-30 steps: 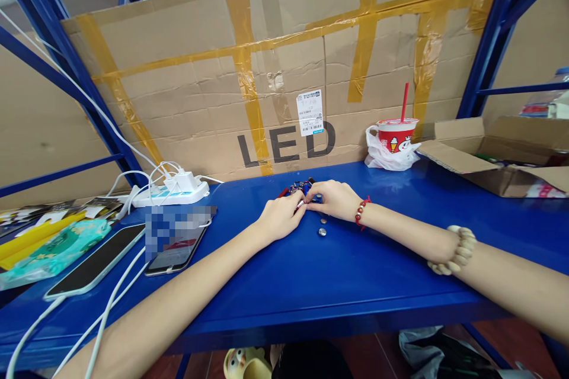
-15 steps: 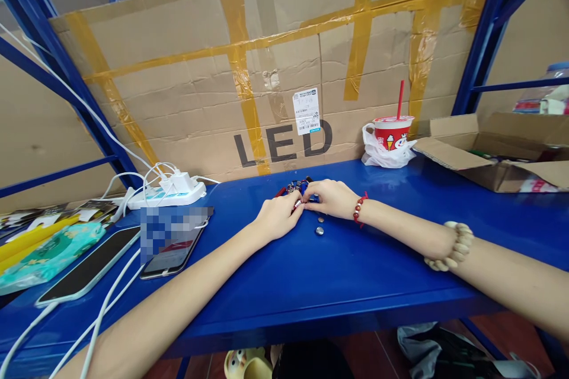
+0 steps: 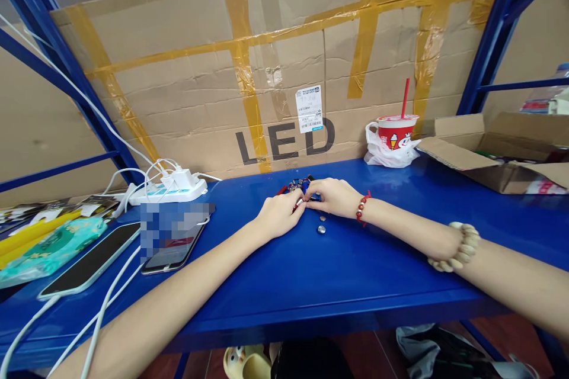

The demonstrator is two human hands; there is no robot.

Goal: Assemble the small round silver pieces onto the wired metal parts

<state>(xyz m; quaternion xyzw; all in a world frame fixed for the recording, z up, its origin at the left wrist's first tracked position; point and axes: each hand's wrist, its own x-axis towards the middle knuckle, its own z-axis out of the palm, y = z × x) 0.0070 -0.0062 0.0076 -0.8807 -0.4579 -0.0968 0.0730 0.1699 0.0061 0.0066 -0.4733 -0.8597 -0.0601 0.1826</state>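
Both hands meet over the blue tabletop (image 3: 275, 272). My left hand (image 3: 278, 214) is closed round a small red-and-silver cylinder (image 3: 297, 204), most of it hidden by the fingers. At its near end, the fingertips of my right hand (image 3: 335, 196) are pinched together, touching the left fingers; whether they grip the cylinder or a smaller part, I cannot make out. Just behind the hands lies a cluster of small shiny metal, red and blue pieces (image 3: 293, 186), partly covered. Two small round metal pieces, a silver disc (image 3: 321, 229) and a smaller one (image 3: 322, 218), rest below my right hand.
On the left are a white power strip (image 3: 191, 192) with cables, two phones, including a black-screened phone (image 3: 91, 259), and a teal packet (image 3: 57, 246). A red cup (image 3: 397, 132) with a straw stands back right, beside an open cardboard box (image 3: 493, 172). Taped cardboard (image 3: 186, 106) walls the back.
The view has shifted slightly. Both hands keep nearly the same pose at the small cylinder, and the loose metal pieces lie as before.
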